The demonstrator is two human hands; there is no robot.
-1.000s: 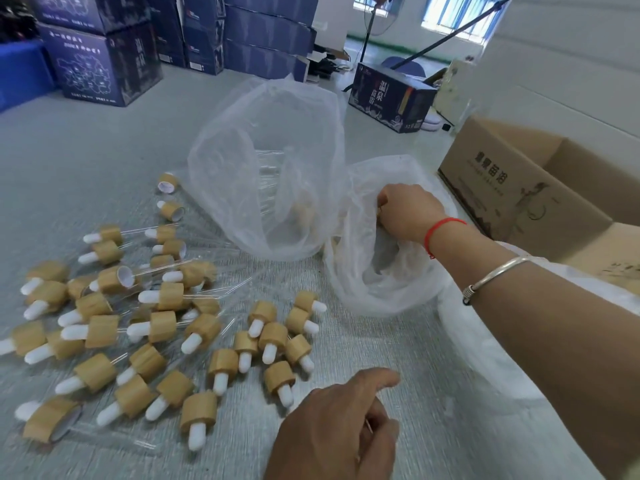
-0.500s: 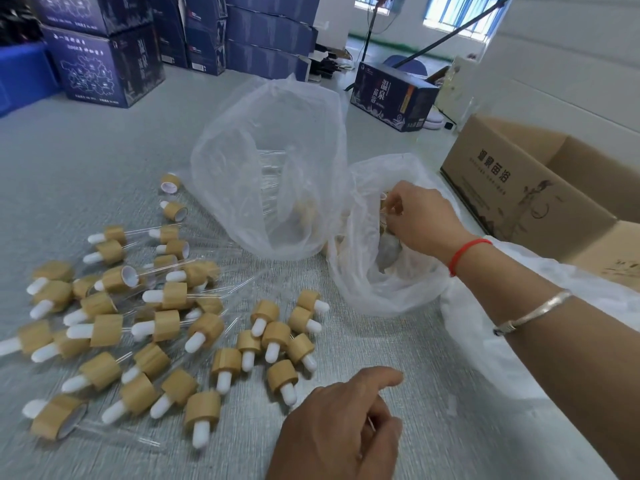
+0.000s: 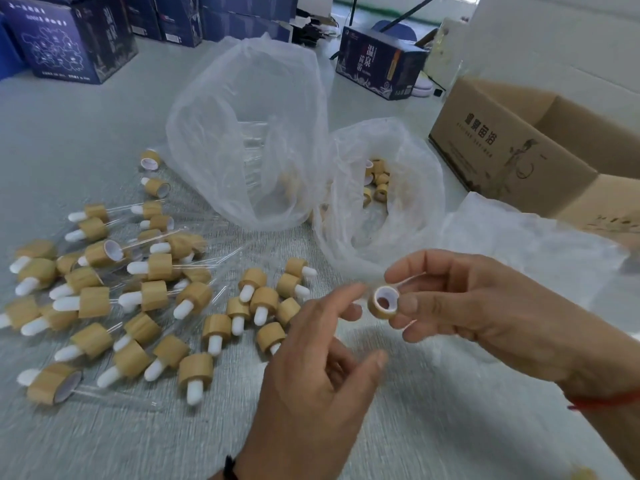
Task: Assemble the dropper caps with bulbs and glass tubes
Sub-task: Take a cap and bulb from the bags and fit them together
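My right hand (image 3: 485,306) pinches an empty bamboo-look dropper cap (image 3: 382,304) between thumb and fingers, its white-lined opening facing me. My left hand (image 3: 311,379) hovers just left of the cap with fingers spread and nothing in it. Several caps with white bulbs (image 3: 194,299) lie scattered over the grey table on the left, some with glass tubes attached. A clear plastic bag (image 3: 398,209) behind my hands holds several loose empty caps (image 3: 377,181). A taller clear bag (image 3: 249,133) to its left holds glass tubes, seen faintly through the plastic.
An open cardboard box (image 3: 512,150) stands at the right with white plastic sheeting (image 3: 526,244) in front of it. Dark blue printed cartons (image 3: 76,39) stand at the back, and another one (image 3: 377,64) sits beyond the bags.
My right hand has come out of the bag of caps toward me, now holding one empty cap. My left hand has lifted and opened its fingers beside the cap.
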